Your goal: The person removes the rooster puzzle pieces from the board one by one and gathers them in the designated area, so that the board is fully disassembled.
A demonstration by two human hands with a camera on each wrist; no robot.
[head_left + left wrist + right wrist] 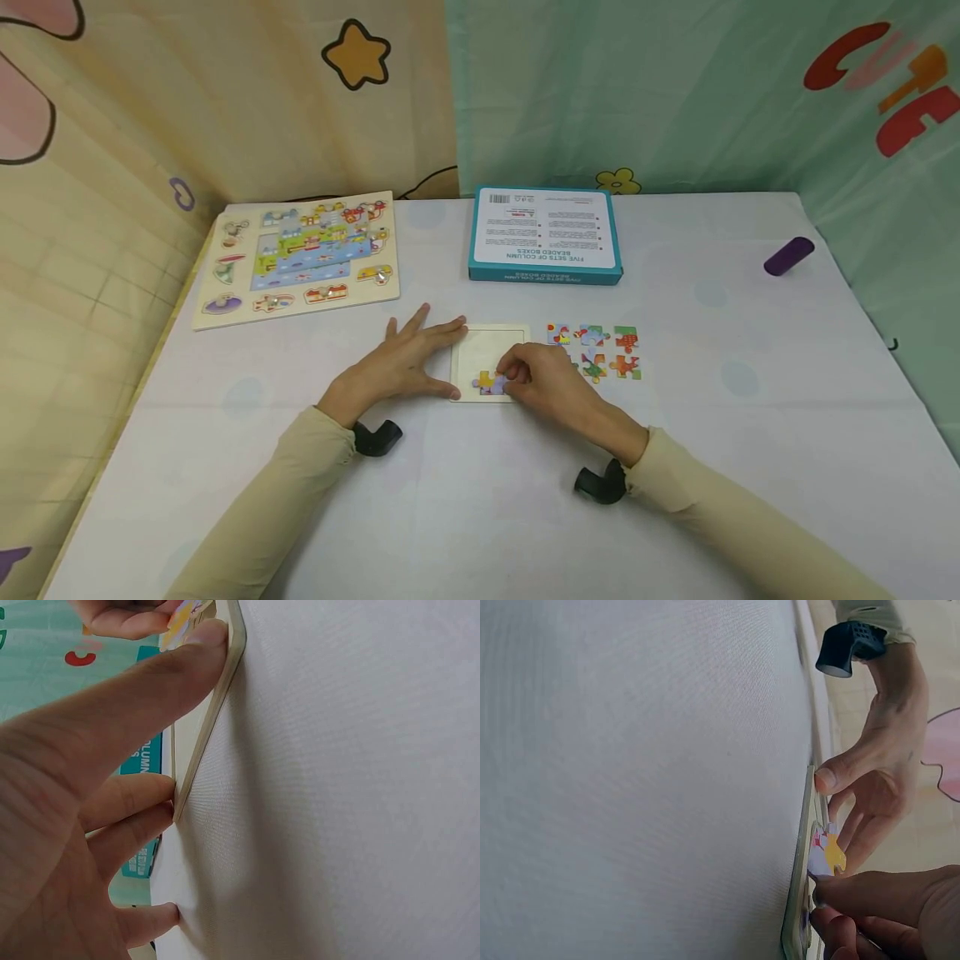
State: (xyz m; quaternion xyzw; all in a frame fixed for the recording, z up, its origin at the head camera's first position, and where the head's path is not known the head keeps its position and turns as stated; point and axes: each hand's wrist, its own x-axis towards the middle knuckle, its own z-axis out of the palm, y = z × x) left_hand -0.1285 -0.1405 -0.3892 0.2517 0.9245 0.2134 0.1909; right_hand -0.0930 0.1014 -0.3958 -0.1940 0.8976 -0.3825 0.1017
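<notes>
A square wooden puzzle tray (471, 346) lies on the table in front of the person. My left hand (397, 362) is spread at its left side, thumb and fingers touching the edge; the left wrist view shows the thumb (199, 656) on the rim. Over the tray's lower part, my right hand (551, 383) pinches a yellow-and-purple jigsaw piece (486, 382). In the right wrist view the piece (826, 853) is tilted up from the tray; whether it is one piece or two joined is unclear. Several colourful jigsaw pieces (592, 336) lie right of the tray, partly behind the right hand.
A teal-edged box (545, 237) with printed text lies behind the tray. At the back left is a wooden peg puzzle board (292, 312) with picture cards on it. A purple cylinder (789, 256) lies at the far right. Curtains hang behind the table.
</notes>
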